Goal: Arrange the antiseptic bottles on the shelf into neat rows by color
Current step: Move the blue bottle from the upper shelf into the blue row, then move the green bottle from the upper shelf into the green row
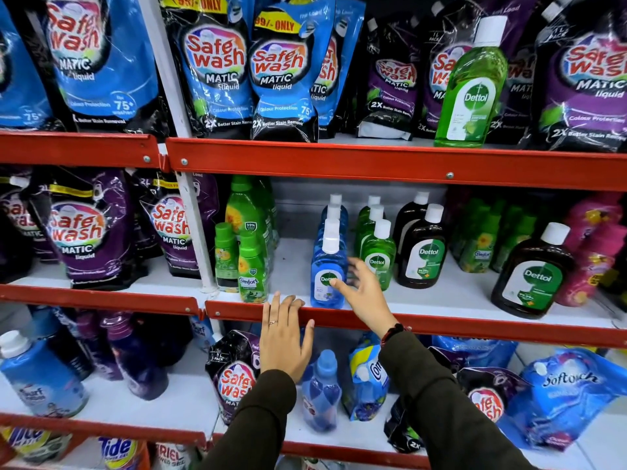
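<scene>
On the middle shelf (pixel 441 293) stand three rows of Dettol bottles: a blue row led by a front blue bottle (pixel 325 266), a green row with its front green bottle (pixel 379 256), and a brown row fronted by a brown bottle (pixel 422 254). A larger brown bottle (pixel 532 276) stands apart to the right. A tall green Dettol bottle (pixel 471 86) stands alone on the upper shelf. My right hand (pixel 363 293) is open, its fingers touching the front blue bottle's right side. My left hand (pixel 285 337) lies flat on the red shelf edge, holding nothing.
Green Comfort bottles (pixel 249 262) stand left of the blue row; more green and pink softener bottles (pixel 590 252) crowd the right. Safewash pouches (pixel 217 62) fill the upper shelf. Bare white shelf lies between the Comfort bottles and the blue row.
</scene>
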Tool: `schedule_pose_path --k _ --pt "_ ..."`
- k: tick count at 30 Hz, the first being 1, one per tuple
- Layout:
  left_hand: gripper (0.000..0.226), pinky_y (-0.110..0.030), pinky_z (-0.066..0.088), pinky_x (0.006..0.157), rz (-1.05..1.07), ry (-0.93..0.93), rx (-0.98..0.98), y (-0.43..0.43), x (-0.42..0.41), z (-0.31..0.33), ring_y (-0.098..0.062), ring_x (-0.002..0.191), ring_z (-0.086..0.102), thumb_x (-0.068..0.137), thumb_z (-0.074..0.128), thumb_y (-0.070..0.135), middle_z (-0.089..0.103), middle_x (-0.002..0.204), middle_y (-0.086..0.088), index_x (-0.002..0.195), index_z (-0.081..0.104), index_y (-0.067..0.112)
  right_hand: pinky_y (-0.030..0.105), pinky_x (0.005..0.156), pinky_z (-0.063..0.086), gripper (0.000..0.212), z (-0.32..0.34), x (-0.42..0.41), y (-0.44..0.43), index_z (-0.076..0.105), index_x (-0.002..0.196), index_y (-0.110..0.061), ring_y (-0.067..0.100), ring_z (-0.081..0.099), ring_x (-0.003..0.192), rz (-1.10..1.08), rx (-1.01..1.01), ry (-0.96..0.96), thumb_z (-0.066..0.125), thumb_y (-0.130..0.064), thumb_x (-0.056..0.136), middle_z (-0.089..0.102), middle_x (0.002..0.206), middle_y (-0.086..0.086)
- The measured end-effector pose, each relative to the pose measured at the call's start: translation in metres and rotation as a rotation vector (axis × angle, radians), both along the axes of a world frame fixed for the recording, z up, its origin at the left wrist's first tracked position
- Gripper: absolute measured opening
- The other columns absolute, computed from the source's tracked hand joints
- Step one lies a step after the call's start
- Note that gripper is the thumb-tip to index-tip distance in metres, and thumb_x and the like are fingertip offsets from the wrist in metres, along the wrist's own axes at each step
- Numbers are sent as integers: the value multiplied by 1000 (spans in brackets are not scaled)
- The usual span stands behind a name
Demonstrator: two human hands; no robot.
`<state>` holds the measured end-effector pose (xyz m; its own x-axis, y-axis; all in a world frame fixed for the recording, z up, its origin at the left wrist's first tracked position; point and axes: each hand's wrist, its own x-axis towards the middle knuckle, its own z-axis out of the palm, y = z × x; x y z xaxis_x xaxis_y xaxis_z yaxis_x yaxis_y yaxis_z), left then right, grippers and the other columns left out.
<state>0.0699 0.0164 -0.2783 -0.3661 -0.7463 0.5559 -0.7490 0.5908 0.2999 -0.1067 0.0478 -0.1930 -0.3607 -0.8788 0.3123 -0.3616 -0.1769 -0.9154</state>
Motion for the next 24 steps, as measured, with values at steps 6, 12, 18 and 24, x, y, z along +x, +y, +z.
schedule_pose_path --k 6,12,18,24 --pt "49 -48 19 127 17 -4 1 -1 -1 -2 -32 147 38 101 36 44 56 143 -9 135 54 14 33 103 54 55 -1 1 -1 47 142 -5 25 62 126 -6 6 9 72 -9 93 63 138 14" --pt "55 -49 19 127 30 -27 -7 0 -2 -2 -33 149 35 100 33 46 53 148 -12 140 51 11 15 92 55 56 -1 2 5 50 142 -9 20 64 123 -57 19 80 74 -18 92 66 135 11" --pt "68 -50 10 129 13 97 -15 8 -2 6 -28 158 12 101 30 48 22 169 -12 157 27 11 37 107 51 47 8 -2 27 52 138 -18 17 58 127 -217 -51 384 65 -37 97 62 137 2" --pt "65 -55 9 128 -27 188 -130 18 -26 54 -28 159 5 101 38 41 17 170 -10 158 24 11 42 108 43 38 39 -14 54 54 137 -22 21 50 132 -512 -283 707 52 -35 101 56 140 -2"
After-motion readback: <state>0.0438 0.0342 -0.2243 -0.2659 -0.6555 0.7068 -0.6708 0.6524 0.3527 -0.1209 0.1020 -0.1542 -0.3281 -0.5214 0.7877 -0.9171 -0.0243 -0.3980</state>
